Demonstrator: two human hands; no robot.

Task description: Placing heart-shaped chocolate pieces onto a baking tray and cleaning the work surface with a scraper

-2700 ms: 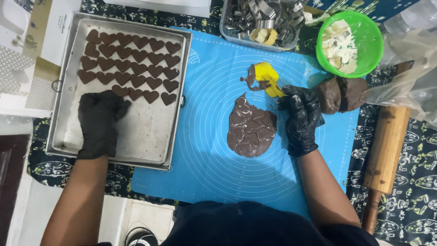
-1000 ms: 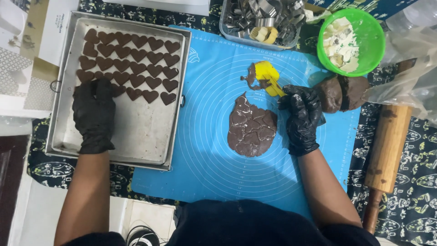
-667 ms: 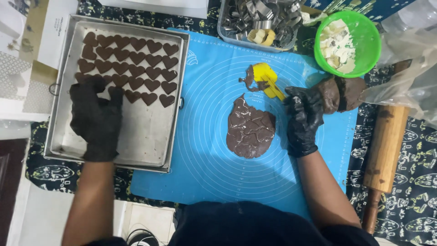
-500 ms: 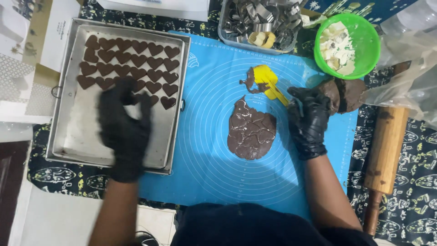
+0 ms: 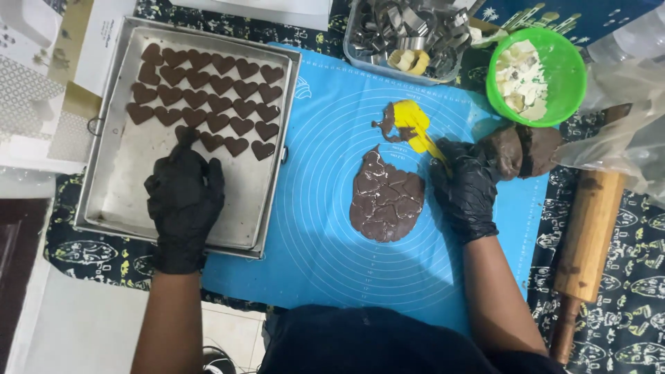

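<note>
Surface: tabletop [image 5: 623, 325] under a dark patterned cloth, with a blue silicone baking mat [image 5: 325, 228] laid on it. All places below are given relative to this mat.

Left of the mat, overlapping its left edge: metal baking tray [image 5: 111, 201], with rows of heart-shaped chocolate cookies [image 5: 208, 97] filling its far half. Beyond the far edge of the mat: clear container of metal cookie cutters [image 5: 405, 34] and a green bowl [image 5: 575, 76] of pale chunks. Off the right edge: wooden rolling pin [image 5: 589, 228], long axis running near to far, tilted slightly.

Mid-mat: rolled chocolate dough sheet [image 5: 386, 197], flat, an irregular oval with its long axis near to far, heart outlines pressed into it. Just beyond it lies a small dough scrap. At the right edge of the mat: chocolate dough lump [image 5: 519, 149].

Left hand [image 5: 183, 201], black glove: palm down over the tray, fingers spread and loosely curled, fingertips at the nearest cookie row; gripping nothing visible.

Right hand [image 5: 467, 190], black glove: closed around the handle of a yellow spatula [image 5: 415, 125], blade pointing to the far left, over the scrap. Forearm runs from the near right.
</note>
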